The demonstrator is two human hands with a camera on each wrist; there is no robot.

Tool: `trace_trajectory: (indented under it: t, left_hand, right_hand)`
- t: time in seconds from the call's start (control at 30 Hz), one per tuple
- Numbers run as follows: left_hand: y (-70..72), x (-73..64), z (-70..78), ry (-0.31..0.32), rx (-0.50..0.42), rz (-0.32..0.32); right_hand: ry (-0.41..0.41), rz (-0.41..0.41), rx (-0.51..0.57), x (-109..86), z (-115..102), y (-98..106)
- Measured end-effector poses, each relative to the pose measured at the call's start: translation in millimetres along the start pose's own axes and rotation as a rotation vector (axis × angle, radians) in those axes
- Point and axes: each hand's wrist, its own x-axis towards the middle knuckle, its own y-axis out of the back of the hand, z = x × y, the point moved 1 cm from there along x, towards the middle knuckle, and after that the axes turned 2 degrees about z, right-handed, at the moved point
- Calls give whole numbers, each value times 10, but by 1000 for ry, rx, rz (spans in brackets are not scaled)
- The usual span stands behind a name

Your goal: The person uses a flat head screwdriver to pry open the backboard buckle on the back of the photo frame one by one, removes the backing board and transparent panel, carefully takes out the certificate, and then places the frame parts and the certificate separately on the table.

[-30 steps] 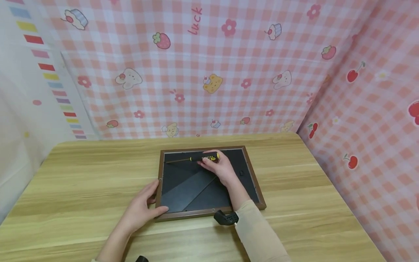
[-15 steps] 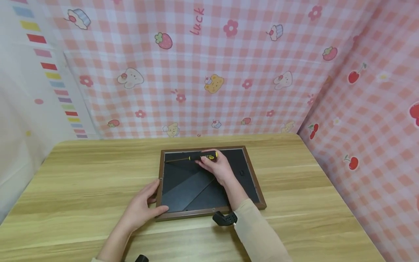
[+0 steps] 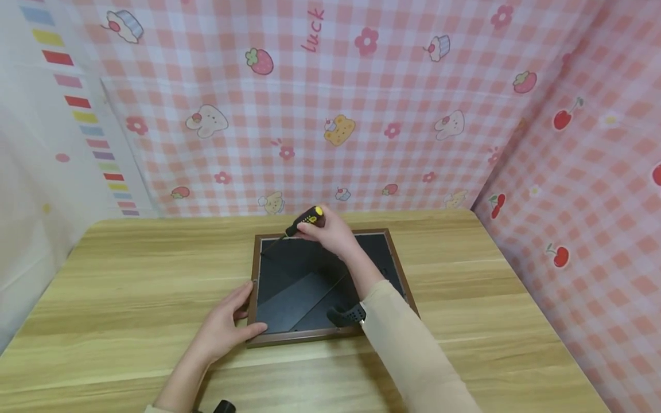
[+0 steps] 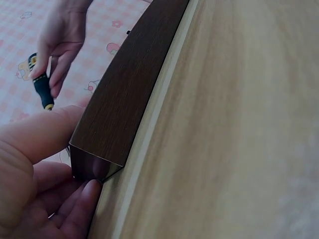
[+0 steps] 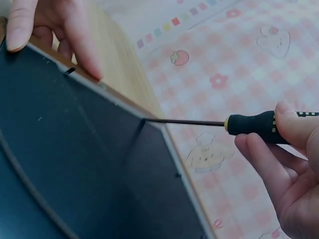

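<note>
A picture frame [image 3: 310,336] with a brown rim lies face down, its black backing panel [image 3: 330,258] upward. My left hand [image 3: 222,327] grips its near left corner, thumb on the rim and fingers along the outer side. My right hand [image 3: 334,234] holds a black and yellow screwdriver [image 3: 303,222] over the far rim. The right wrist view shows the shaft [image 5: 187,122] slanting onto a small dark tab [image 5: 142,122] at the backing's edge, close to a corner. Another tab [image 5: 70,71] sits along the same side. A stand leg [image 3: 291,298] lies flat across the backing.
The wood-grain table [image 3: 155,275] surrounds the frame. A pink checked cloth [image 3: 289,103] hangs behind it, and another [image 3: 578,189] on the right. A black wrist device [image 3: 346,315] on the right arm hangs over the frame's near part.
My right hand has raised the screwdriver's handle up and away from me, so the shaft stands steeper at the left edge of the backing. The left hand and frame have stayed put.
</note>
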Motion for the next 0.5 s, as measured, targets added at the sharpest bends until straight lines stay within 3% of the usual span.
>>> trace_trajectory:
  t: [0.2, 0.5]
  left_hand:
    - [2, 10, 16, -3, 20, 3]
    - [14, 2, 32, 0, 8, -1]
  right_hand:
    - [110, -5, -375, 81, -270, -104]
    - [166, -85, -664, 200, -592, -346]
